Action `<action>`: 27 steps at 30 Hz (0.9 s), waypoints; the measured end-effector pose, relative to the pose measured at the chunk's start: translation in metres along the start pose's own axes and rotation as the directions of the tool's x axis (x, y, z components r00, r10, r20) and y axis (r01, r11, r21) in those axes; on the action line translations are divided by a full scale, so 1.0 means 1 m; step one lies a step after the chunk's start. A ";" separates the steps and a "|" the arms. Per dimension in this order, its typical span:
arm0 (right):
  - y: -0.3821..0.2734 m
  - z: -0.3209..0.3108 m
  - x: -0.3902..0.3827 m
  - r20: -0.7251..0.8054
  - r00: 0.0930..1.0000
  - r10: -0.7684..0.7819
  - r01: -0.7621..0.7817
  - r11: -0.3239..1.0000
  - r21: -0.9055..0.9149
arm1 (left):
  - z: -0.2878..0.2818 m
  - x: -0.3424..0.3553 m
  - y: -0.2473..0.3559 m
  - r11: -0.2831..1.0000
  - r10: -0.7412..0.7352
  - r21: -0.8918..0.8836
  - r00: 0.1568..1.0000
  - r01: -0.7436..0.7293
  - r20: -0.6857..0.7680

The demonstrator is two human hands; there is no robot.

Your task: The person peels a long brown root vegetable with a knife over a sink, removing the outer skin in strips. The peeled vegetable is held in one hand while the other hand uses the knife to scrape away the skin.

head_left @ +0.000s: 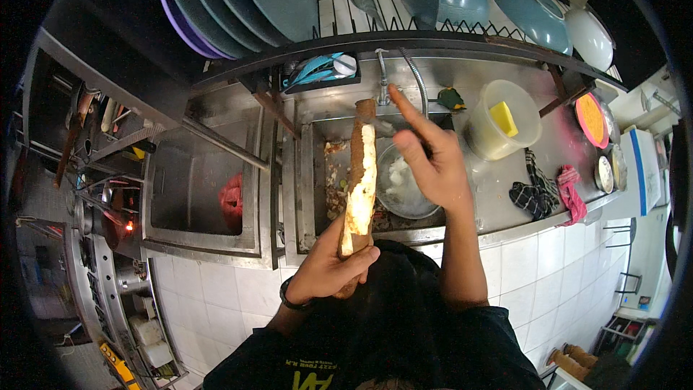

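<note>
A long cassava root [362, 180] stands tilted over the sink, its brown bark stripped along one side to show pale flesh. My left hand [336, 263] is closed around its lower end. To the right of the root's upper part is my right hand [435, 166], index finger stretched out and thumb apart. A blurred grey blade [381, 128], apparently a knife's, reaches from that hand toward the root; its handle is mostly hidden by the fingers. Beneath, a metal bowl [408, 206] holds whitish pieces in cloudy water. Scraps of peel [334, 191] lie in the sink basin beside it.
A second basin [202, 173] with a red item is on the left. Right of the tap [385, 87] stand a plastic bucket [491, 130] with a yellow sponge, and cloths [538, 188]. Overhead runs a dish rack [325, 49] with plates and bowls. A flame [130, 226] burns far left.
</note>
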State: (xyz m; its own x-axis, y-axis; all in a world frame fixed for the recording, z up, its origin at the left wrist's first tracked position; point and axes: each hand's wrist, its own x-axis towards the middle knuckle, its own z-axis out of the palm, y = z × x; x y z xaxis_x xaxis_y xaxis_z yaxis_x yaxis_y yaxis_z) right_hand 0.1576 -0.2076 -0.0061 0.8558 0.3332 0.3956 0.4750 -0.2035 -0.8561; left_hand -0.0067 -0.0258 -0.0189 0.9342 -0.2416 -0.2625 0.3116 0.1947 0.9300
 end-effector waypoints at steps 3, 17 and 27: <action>-0.012 -0.004 0.000 0.043 0.998 -0.041 0.049 0.978 -0.200 | -0.003 -0.003 0.001 1.000 0.027 -0.015 0.999 -0.026 0.037; 0.000 0.022 0.003 -0.080 0.969 -0.234 0.166 0.855 -0.490 | -0.001 -0.001 0.002 0.998 0.020 0.059 1.000 -0.021 0.017; 0.024 0.011 0.015 -0.205 0.973 0.106 -0.086 0.991 0.103 | 0.001 -0.003 -0.009 0.995 -0.012 0.102 1.000 0.012 0.002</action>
State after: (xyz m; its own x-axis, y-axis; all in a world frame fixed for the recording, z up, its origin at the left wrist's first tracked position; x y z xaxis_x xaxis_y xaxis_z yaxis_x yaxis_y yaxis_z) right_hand 0.1791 -0.1974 -0.0244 0.9251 0.1141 0.3622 0.3756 -0.1355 -0.9168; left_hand -0.0122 -0.0279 -0.0260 0.9299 -0.2462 -0.2731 0.3034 0.0943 0.9482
